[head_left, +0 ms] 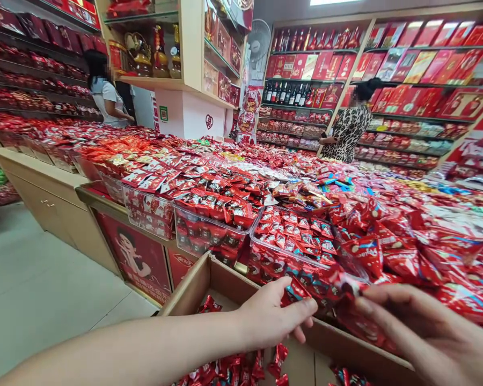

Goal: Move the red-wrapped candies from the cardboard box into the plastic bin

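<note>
My left hand (277, 311) reaches over an open cardboard box (338, 343) and grips a red wrapped candy (298, 289) between thumb and fingers. To its right, my right hand (426, 327) pinches another red-and-white wrapped candy (344, 284) with thumb and forefinger; this one is smeared by motion. Loose red candies (245, 370) lie on the bottom of the box, partly hidden under my left forearm. Just beyond the box stands a clear plastic bin (290, 252) filled with red candies in neat rows.
Clear bins (148, 212) of wrapped candies cover the long counter. Larger red triangular packs (398, 252) are heaped at the right. One person (348, 128) stands by the back shelves, another person (107, 96) at the left. Tiled floor (36, 289) shows at the lower left.
</note>
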Action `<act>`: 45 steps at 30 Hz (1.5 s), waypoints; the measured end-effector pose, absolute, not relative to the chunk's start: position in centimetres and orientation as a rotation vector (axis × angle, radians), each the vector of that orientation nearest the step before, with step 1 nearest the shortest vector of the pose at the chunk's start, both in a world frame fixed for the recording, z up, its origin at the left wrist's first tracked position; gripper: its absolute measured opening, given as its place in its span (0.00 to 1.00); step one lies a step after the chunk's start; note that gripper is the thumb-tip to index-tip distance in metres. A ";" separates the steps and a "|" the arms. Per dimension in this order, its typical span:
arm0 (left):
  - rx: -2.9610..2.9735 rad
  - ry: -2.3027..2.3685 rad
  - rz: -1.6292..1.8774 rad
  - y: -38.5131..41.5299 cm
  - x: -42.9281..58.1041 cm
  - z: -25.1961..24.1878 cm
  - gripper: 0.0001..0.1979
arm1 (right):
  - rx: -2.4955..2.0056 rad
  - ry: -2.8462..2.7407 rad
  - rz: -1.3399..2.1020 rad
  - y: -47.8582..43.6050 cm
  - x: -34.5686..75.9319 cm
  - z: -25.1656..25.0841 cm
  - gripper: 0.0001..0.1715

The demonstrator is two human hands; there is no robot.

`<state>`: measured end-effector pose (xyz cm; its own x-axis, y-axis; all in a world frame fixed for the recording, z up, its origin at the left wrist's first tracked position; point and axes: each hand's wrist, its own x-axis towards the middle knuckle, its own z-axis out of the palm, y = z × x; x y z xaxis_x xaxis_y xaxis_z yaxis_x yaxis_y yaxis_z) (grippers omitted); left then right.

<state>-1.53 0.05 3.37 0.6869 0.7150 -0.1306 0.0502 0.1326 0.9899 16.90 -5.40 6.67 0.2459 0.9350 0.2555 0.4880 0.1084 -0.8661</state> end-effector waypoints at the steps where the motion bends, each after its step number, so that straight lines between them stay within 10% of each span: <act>1: 1.365 0.700 0.535 0.1 -1.5 3.3 0.18 | -1.537 -1.380 0.501 -4.3 16.2 8.1 0.12; 15: 1.411 0.618 0.556 0.0 -2.1 3.2 0.16 | -1.589 -1.282 0.813 14.0 11.0 8.2 0.06; 34: 1.391 0.568 0.555 1.4 -2.3 3.5 0.16 | -1.315 -1.769 0.558 2.9 10.7 11.5 0.13; 45: 1.613 0.484 0.087 0.9 -2.3 3.6 0.15 | -1.235 -1.536 1.139 -3.8 13.9 4.0 0.12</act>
<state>-2.32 0.94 3.61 0.9052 0.3572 -0.2301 0.2550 -0.0238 0.9666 13.94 -3.84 4.02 -0.1632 0.9844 0.0662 0.2229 0.1022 -0.9695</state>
